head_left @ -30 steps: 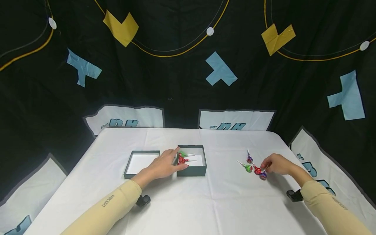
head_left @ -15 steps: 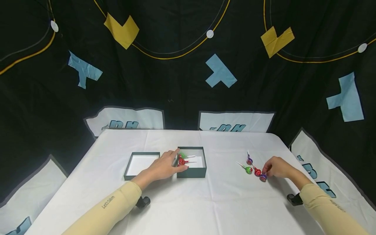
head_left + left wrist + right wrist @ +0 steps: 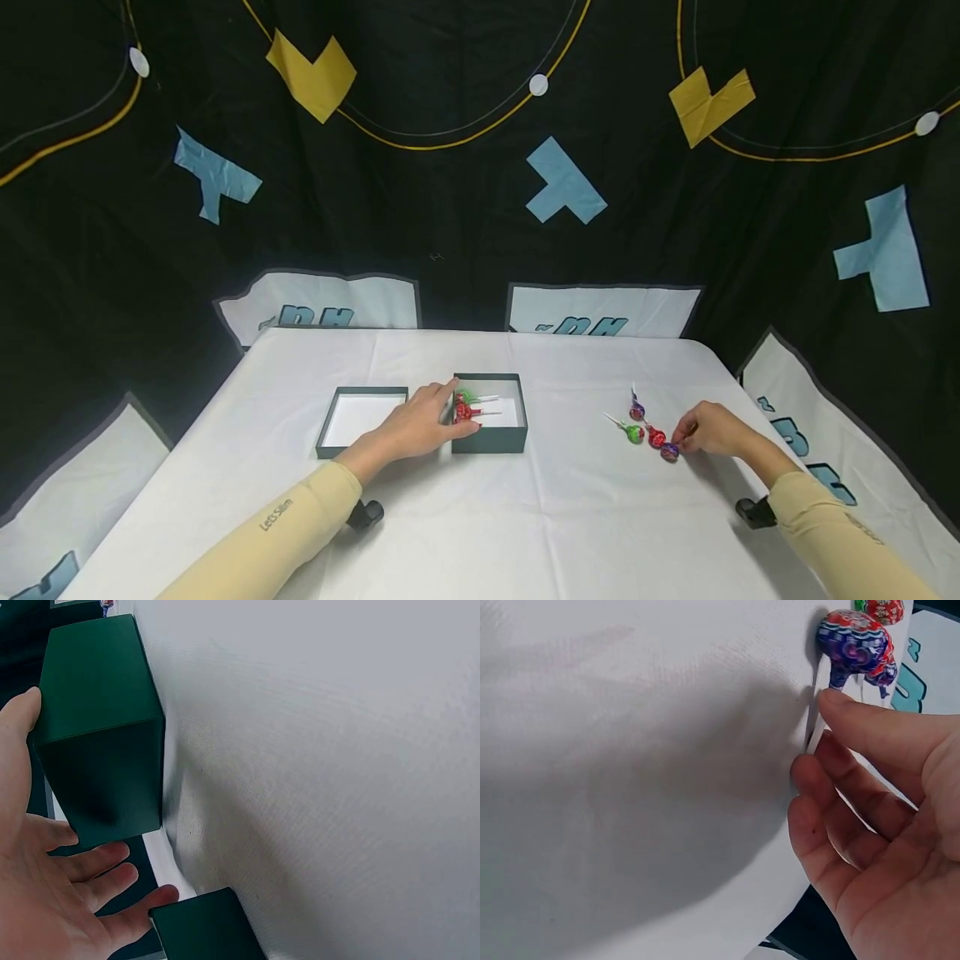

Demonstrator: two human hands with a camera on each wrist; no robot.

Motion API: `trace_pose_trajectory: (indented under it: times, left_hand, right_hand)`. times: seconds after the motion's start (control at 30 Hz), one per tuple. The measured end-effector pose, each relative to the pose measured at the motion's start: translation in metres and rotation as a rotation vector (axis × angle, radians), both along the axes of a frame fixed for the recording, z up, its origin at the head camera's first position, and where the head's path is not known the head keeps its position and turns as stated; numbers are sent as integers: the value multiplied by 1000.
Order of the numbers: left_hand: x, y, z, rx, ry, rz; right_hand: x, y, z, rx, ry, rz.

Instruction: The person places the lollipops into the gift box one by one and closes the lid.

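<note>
Picking up the nearest purple lollipop (image 3: pixel 669 452) on the white tablecloth (image 3: pixel 585 525) looks to be the step in hand; the next move likely calls for a lift clear of the red lollipop (image 3: pixel 656 437) just beyond it. The right hand (image 3: pixel 712 427) pinches its stick between thumb and fingertips. Well leftward, the left hand (image 3: pixel 420 423) rests against the green box (image 3: pixel 491 442) — spread, not clenched — with boxed lollipops (image 3: pixel 463 411) just past its thumb.
</note>
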State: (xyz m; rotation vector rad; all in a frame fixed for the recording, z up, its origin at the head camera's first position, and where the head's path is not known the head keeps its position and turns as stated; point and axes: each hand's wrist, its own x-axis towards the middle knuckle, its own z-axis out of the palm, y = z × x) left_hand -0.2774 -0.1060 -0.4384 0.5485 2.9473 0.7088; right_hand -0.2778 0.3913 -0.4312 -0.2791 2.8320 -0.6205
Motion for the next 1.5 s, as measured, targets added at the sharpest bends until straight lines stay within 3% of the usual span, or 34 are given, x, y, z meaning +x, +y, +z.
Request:
trace_pose_trajectory:
  times: [0.37, 0.83, 1.5]
  left_hand:
    - [0, 0, 3, 1, 0, -4]
    - [-2, -1, 2, -1, 8, -2]
    - [0, 1, 1, 2, -5, 3]
  right_hand:
    - [0, -2, -2, -21, -4, -56]
    - [0, -4, 1, -25, 21, -29]
    - [5, -1, -8, -25, 4, -84]
